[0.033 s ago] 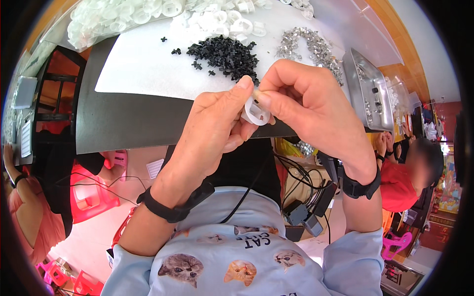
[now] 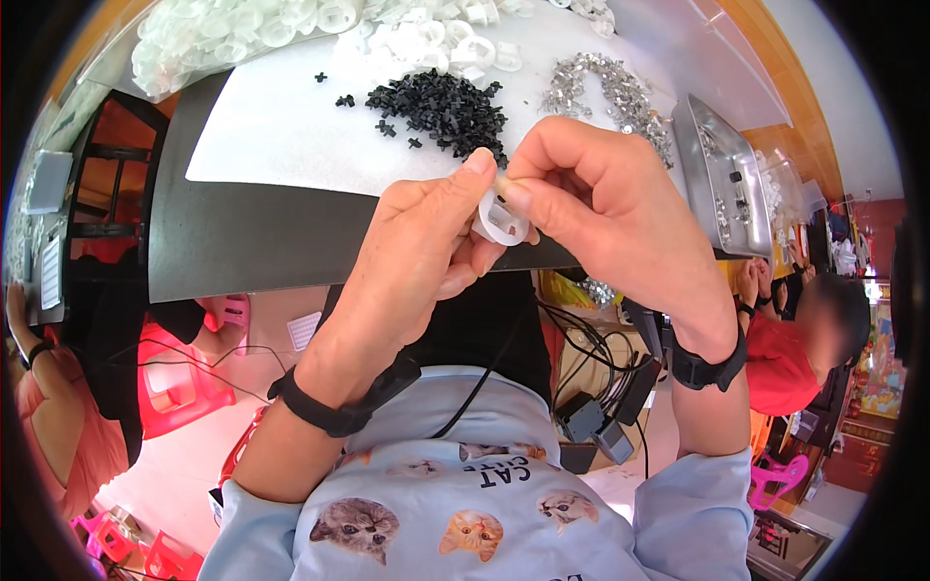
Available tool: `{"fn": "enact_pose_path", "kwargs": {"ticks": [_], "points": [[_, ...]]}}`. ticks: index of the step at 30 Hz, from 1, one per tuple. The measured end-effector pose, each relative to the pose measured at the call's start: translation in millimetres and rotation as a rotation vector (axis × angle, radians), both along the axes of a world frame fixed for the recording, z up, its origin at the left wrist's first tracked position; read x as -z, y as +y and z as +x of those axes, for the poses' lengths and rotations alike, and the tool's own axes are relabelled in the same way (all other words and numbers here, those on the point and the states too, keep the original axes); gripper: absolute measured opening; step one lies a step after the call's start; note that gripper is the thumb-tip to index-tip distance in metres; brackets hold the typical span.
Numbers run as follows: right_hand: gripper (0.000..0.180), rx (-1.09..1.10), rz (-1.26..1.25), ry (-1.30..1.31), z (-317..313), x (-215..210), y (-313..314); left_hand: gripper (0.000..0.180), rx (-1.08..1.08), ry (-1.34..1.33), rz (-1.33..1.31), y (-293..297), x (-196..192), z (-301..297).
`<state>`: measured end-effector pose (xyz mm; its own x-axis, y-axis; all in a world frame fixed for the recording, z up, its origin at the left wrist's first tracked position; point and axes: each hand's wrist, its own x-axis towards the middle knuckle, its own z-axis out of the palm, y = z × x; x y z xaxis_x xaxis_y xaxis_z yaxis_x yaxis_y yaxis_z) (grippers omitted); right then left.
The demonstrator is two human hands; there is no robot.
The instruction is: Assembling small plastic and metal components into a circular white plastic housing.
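I had the left hand (image 2: 412, 232) gripping a ring (image 2: 492, 227) over the desk's (image 2: 252, 237) edge, right hand (image 2: 620, 208) pinching its 12 o'clock rim. Looked part-done; black bits (image 2: 436, 108) at 11, metal bits (image 2: 628, 105) at 1 lay loose.

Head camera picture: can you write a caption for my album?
Left hand holds a white ring, right hand at its rim, near black crosses.

The left hand (image 2: 421, 232) covers part of the white ring (image 2: 497, 236), and whatever sits between the thumb and finger of the right hand (image 2: 620, 198) is hidden. The metal bits (image 2: 635, 102) are too small to tell apart. The upper edge cuts off the white plastic parts (image 2: 257, 39); a co-worker's face (image 2: 829, 318) is blurred.
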<state>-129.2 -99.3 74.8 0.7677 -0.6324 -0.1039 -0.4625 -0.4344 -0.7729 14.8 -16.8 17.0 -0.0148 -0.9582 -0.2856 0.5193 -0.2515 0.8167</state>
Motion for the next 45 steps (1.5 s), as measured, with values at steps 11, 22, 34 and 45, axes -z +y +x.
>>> {"fn": "enact_pose_path", "kwargs": {"ticks": [11, 22, 34, 45], "points": [[0.011, -0.095, -0.239, -0.168, -5, 20, 1, 0.047, -0.015, 0.012, -0.003, 0, 1, -1], [0.018, 0.005, 0.212, -0.266, -4, 27, 1, 0.042, -0.014, -0.064, -0.021, 3, 14, -2], [0.021, 0.189, 0.303, -0.247, -21, 38, 13, 0.036, -0.021, -0.031, -0.196, 5, 22, -1], [0.018, 0.228, 0.278, -0.341, -21, 44, 21, 0.030, 0.038, -0.084, -0.199, 9, 19, 2]]}}
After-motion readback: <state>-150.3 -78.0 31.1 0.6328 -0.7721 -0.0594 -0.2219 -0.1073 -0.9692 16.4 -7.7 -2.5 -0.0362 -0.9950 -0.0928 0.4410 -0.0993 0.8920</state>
